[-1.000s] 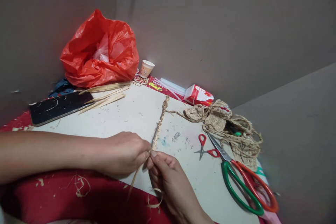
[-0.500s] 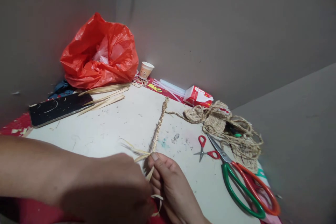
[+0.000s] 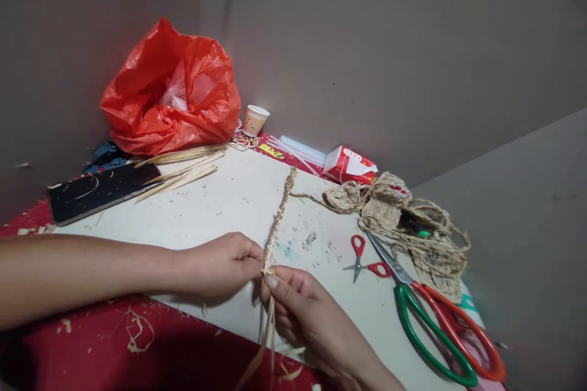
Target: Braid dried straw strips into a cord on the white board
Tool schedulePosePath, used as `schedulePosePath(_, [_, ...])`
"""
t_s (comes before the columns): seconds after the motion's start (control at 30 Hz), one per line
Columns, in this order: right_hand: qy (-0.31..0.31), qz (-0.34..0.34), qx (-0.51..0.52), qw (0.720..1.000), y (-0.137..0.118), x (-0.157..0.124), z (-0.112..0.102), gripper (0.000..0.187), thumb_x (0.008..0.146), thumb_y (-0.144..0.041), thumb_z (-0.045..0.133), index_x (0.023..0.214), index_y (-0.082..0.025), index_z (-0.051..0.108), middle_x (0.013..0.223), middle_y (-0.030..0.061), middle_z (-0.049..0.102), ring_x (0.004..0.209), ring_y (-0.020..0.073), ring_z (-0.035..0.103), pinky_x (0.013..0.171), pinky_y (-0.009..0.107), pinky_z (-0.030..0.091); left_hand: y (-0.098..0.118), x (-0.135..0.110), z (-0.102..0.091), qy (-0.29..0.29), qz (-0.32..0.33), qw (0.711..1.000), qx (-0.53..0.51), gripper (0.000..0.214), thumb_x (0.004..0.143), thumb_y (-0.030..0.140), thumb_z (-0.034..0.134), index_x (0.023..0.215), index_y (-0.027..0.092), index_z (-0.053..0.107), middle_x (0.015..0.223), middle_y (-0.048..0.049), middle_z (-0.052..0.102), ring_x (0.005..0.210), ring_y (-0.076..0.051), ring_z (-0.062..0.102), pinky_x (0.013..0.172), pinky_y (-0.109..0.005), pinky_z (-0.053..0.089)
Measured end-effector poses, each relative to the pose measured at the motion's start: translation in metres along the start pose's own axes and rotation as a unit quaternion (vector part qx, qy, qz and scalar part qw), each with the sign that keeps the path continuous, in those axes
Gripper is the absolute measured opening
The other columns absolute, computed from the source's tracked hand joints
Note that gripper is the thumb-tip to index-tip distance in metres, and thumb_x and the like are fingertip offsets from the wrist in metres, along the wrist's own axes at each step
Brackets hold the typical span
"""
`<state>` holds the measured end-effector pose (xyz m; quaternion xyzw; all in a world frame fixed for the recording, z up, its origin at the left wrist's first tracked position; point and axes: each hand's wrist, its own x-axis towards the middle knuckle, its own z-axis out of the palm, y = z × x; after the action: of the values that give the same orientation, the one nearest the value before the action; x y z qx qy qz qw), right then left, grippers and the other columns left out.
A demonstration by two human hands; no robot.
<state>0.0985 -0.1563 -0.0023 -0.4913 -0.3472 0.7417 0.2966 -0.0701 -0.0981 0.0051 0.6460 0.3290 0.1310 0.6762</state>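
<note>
A braided straw strip (image 3: 278,220) runs up the white board (image 3: 220,208), its near end between my hands. My right hand (image 3: 302,305) pinches that end between thumb and fingers. Loose straw strands (image 3: 268,333) hang from it toward the board's near edge. Against the braid's left side, my left hand (image 3: 229,266) is closed with its fingertips at the same spot; the back of the hand hides most of what it pinches. A thin cord leads from the braid's far part to a bundle of woven straw pieces (image 3: 385,208) on the right.
Large scissors with green and orange handles (image 3: 431,324) and small red-handled scissors (image 3: 360,263) lie on the right. A red plastic bag (image 3: 174,98), a paper cup (image 3: 255,121) and a red box (image 3: 348,165) stand at the back. Loose straw strips (image 3: 188,177) overlap a dark phone-like slab (image 3: 103,192).
My left hand has moved up from below the braid to its left side. The strands that stuck out leftward no longer show there. My right hand keeps its pinch.
</note>
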Motion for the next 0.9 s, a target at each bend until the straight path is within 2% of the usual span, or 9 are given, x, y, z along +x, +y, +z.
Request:
schedulePosePath(0.1, [0.001, -0.031, -0.140, 0.990, -0.006, -0.002, -0.006, 0.033, 0.085, -0.047, 0.053, 0.074, -0.016, 0.060, 0.049, -0.0065, 0.038, 0.042, 0.0068, 0.026, 0.041, 0.020, 0.020, 0.000, 0.005, -0.007, -0.025, 0.001, 1.000, -0.002, 0.021, 0.074, 0.016, 0.042, 0.065, 0.015, 0.060, 0.063, 0.0014, 0.059, 0.062, -0.009, 0.049, 0.066, -0.022, 0.039])
schedulePosePath(0.2, [0.040, -0.098, -0.280, 0.954, -0.007, -0.004, -0.003, 0.030, 0.090, -0.040, 0.046, 0.075, -0.017, 0.059, 0.063, -0.0006, 0.051, 0.058, 0.0117, 0.042, 0.054, 0.023, 0.033, -0.003, 0.009, -0.009, -0.048, -0.019, 0.998, -0.017, 0.020, 0.075, 0.019, 0.044, 0.061, 0.015, 0.057, 0.063, 0.0009, 0.058, 0.061, -0.009, 0.048, 0.064, -0.021, 0.038])
schedulePosePath(0.27, [0.072, -0.127, -0.357, 0.923, -0.006, -0.006, 0.001, 0.030, 0.092, -0.037, 0.041, 0.074, -0.018, 0.056, 0.066, 0.0008, 0.054, 0.062, 0.0136, 0.045, 0.059, 0.025, 0.035, -0.005, 0.009, -0.009, -0.055, -0.033, 0.998, -0.016, 0.020, 0.076, 0.023, 0.046, 0.060, 0.015, 0.054, 0.063, 0.0013, 0.057, 0.059, -0.008, 0.046, 0.062, -0.021, 0.037])
schedulePosePath(0.43, [0.114, -0.139, -0.474, 0.862, -0.006, -0.013, 0.003, 0.033, 0.092, -0.039, 0.039, 0.067, -0.020, 0.049, 0.059, -0.0004, 0.050, 0.055, 0.0135, 0.041, 0.054, 0.026, 0.030, -0.006, 0.005, -0.007, -0.020, -0.052, 0.998, 0.018, 0.021, 0.078, 0.029, 0.048, 0.062, 0.015, 0.052, 0.053, 0.0058, 0.042, 0.049, -0.006, 0.032, 0.048, -0.020, 0.025])
schedulePosePath(0.53, [0.131, -0.142, -0.466, 0.863, -0.009, -0.018, 0.003, 0.033, 0.091, -0.039, 0.041, 0.064, -0.020, 0.046, 0.056, -0.0014, 0.047, 0.053, 0.0132, 0.039, 0.052, 0.025, 0.029, -0.005, 0.004, -0.005, -0.007, -0.047, 0.999, 0.021, 0.021, 0.078, 0.028, 0.048, 0.061, 0.016, 0.050, 0.050, 0.0070, 0.038, 0.047, -0.006, 0.029, 0.046, -0.020, 0.023])
schedulePosePath(0.6, [0.127, -0.144, -0.423, 0.885, -0.010, -0.020, 0.006, 0.034, 0.091, -0.039, 0.041, 0.063, -0.020, 0.044, 0.056, -0.0018, 0.045, 0.054, 0.0131, 0.039, 0.051, 0.024, 0.030, -0.005, 0.004, -0.003, 0.002, -0.047, 0.999, 0.006, 0.021, 0.077, 0.029, 0.049, 0.060, 0.016, 0.049, 0.049, 0.0072, 0.037, 0.046, -0.006, 0.028, 0.045, -0.020, 0.023])
schedulePosePath(0.67, [0.107, -0.134, -0.376, 0.910, -0.007, -0.021, 0.013, 0.033, 0.092, -0.040, 0.039, 0.066, -0.020, 0.046, 0.058, -0.0017, 0.045, 0.055, 0.0130, 0.040, 0.052, 0.023, 0.032, -0.005, 0.004, 0.000, -0.004, -0.038, 0.998, -0.041, 0.021, 0.077, 0.028, 0.049, 0.060, 0.016, 0.048, 0.051, 0.0059, 0.043, 0.047, -0.006, 0.034, 0.047, -0.020, 0.027])
schedulePosePath(0.73, [0.099, -0.116, -0.364, 0.919, 0.000, -0.019, 0.020, 0.034, 0.092, -0.040, 0.037, 0.068, -0.020, 0.048, 0.058, -0.0016, 0.045, 0.054, 0.0128, 0.040, 0.050, 0.024, 0.030, -0.006, 0.003, 0.003, -0.020, -0.027, 0.995, -0.095, 0.022, 0.077, 0.028, 0.048, 0.059, 0.015, 0.050, 0.053, 0.0034, 0.050, 0.050, -0.007, 0.043, 0.052, -0.021, 0.033])
schedulePosePath(0.9, [0.162, -0.103, -0.446, 0.874, 0.024, -0.008, 0.028, 0.024, 0.088, -0.035, 0.045, 0.069, -0.022, 0.050, 0.053, 0.0004, 0.050, 0.046, 0.0129, 0.037, 0.048, 0.028, 0.020, -0.007, 0.000, 0.006, 0.016, -0.052, 0.993, -0.106, 0.021, 0.075, 0.028, 0.051, 0.059, 0.014, 0.052, 0.051, 0.0047, 0.048, 0.047, -0.006, 0.038, 0.048, -0.020, 0.029])
